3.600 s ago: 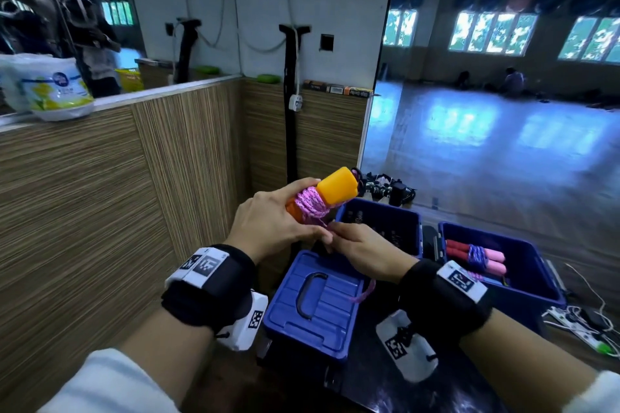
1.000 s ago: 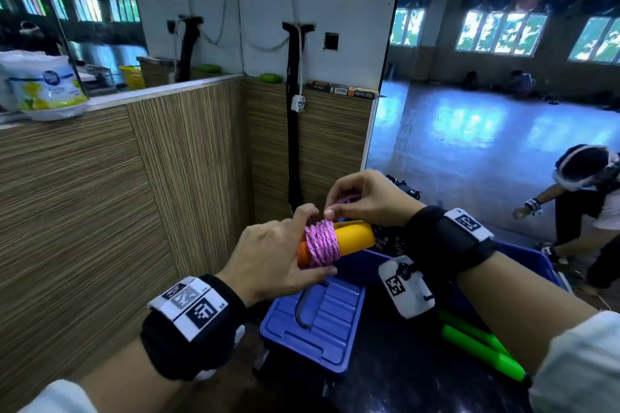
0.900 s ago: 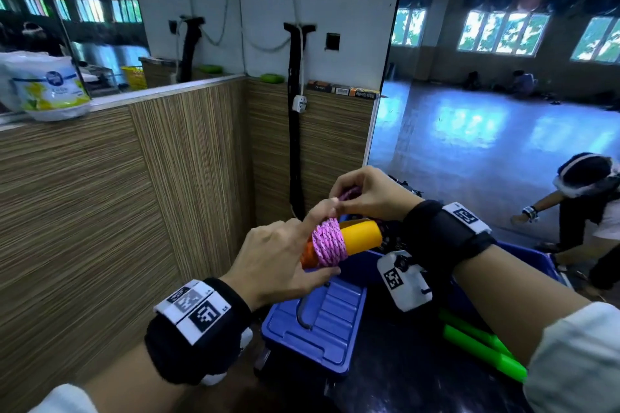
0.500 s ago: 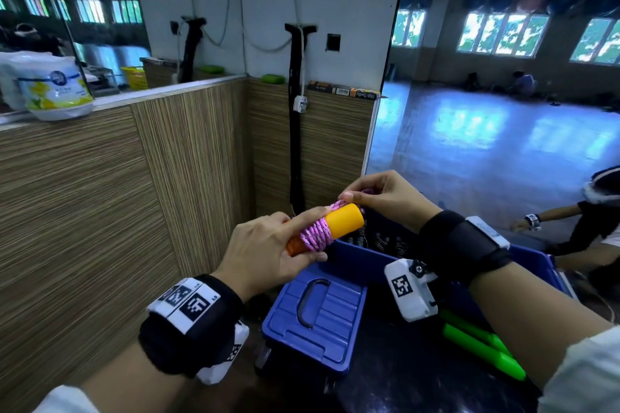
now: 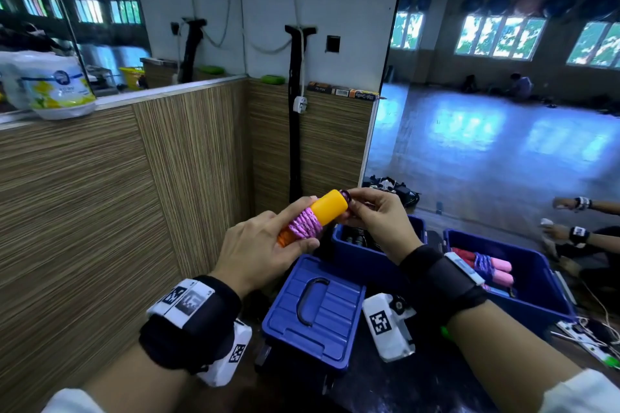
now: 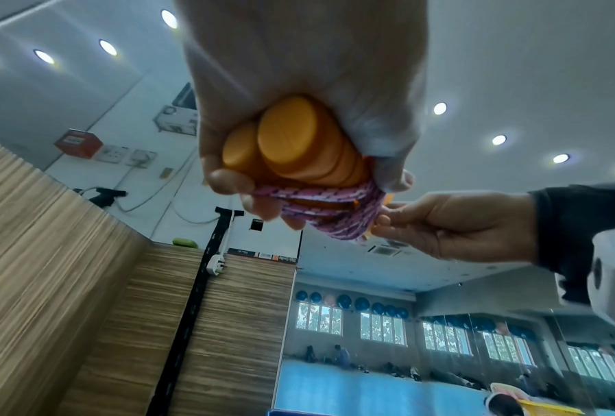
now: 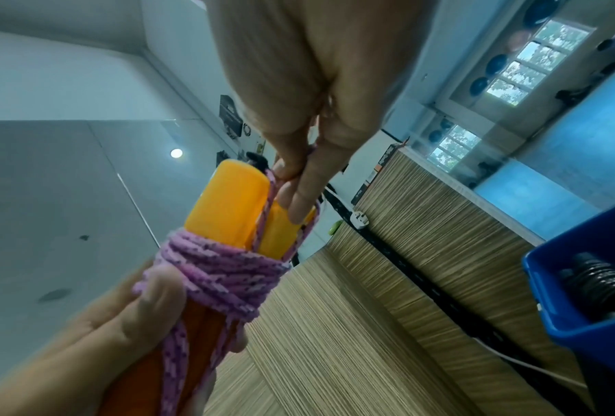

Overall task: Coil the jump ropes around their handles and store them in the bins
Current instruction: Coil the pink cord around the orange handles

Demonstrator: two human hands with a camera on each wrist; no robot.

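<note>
two yellow-and-orange plastic jump-rope handles (image 5: 324,213) held side by side in mid-air, above the blue bins, bound round the middle by several turns of pink-and-white braided rope (image 5: 304,227). gripped at the orange lower end by the left hand (image 5: 256,250), fingers and thumb curled round handles and coil, thumb tip pressing on the wraps. pinched at the yellow tip by the right hand (image 5: 379,223), thumb and forefinger closed on a loose loop of the same rope running up between the two handles from the coil. directly below, a closed blue plastic bin lid with a dark carry handle (image 5: 312,312); behind it an open blue plastic bin (image 5: 345,253) holding dark items; to the right, another open blue bin (image 5: 540,282) holding red-and-pink handles wrapped in purple rope (image 5: 483,266). to the left and behind, striped wood-grain wall panelling (image 5: 100,198).
</note>
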